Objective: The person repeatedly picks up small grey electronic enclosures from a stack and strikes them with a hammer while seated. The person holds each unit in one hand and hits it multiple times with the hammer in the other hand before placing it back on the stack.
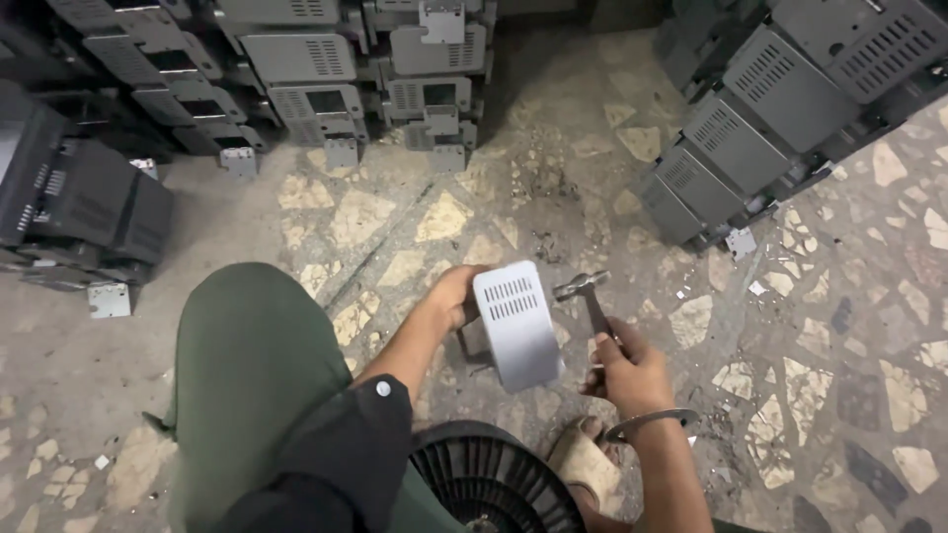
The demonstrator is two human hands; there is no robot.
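The left hand (452,296) grips the upper left edge of a grey metal casing (516,326) with vent slots near its top, fingers closed around the rim, holding the piece tilted above the stone-chip floor (415,217). The casing sits near the middle of the view, just below centre. At about three o'clock from it, the right hand (630,373) is wrapped tight around the handle of a small hammer (585,292), whose metal head lies just beside the casing's upper right corner; whether it touches the casing is hard to tell. A metal bangle (647,421) circles the right wrist. At six o'clock from the casing lies a black ribbed fan part (494,479), and a sandalled foot (585,459) rests beside it. A knee in green trousers (252,365) fills the view at eight o'clock. Stacks of grey vented housings (326,74) stand at eleven to twelve o'clock, more (770,109) at two o'clock, and dark ones (69,197) at nine o'clock.
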